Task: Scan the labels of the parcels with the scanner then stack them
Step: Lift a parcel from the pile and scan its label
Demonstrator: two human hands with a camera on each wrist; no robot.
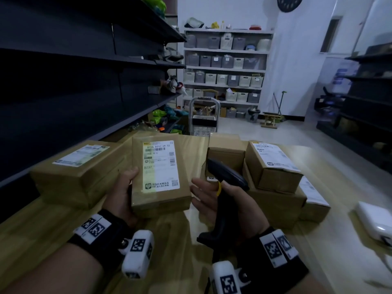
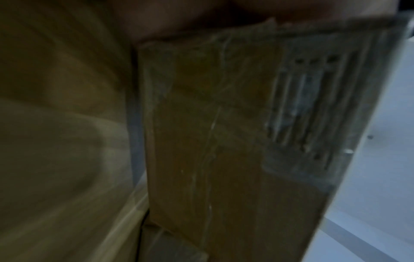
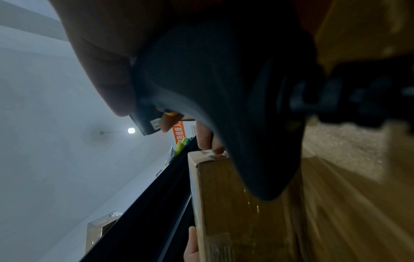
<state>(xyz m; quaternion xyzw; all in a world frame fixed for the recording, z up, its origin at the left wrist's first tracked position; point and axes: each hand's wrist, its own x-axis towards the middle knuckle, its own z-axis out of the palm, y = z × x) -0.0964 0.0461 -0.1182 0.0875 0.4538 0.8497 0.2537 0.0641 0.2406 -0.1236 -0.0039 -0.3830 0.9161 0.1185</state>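
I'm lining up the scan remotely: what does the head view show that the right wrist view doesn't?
Only the head view shows the held parcel's label face-up, the left hand gripping its edge, and more parcels on the table, including a stack at right. Only the right wrist view shows the ceiling lamp and an orange banner. Both show the right hand holding the black scanner beside that parcel.

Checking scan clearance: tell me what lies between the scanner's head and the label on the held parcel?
Nothing blocks it. In the head view, the scanner sits right of the held parcel; only the right hand fingers reach toward the parcel's side.
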